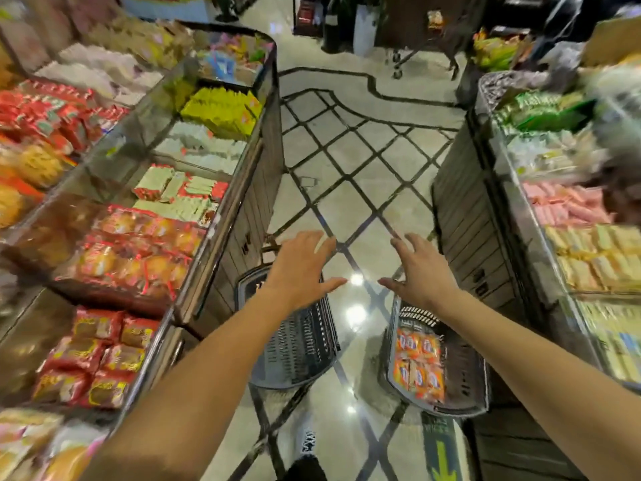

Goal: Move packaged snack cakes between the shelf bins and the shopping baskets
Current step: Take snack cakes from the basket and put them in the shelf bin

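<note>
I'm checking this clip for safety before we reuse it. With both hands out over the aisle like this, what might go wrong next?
1. Two baskets stand on the floor at the person's feet, the left basket and the right basket; a step forward might trip on either.
2. The right basket's orange snack packs sit piled at its near side, so lifting it could tip it.
3. Both the left hand and right hand are empty, and the picture is motion-blurred; a quick reach might knock the shelf bins.

Shiny tiled floor (350, 189) with dark crossing lines. Two dark baskets on it: left basket (295, 355), right basket (461, 373) holding orange packs (418, 362). Shelf bins (222, 216) stand both sides, full of snacks.
</note>
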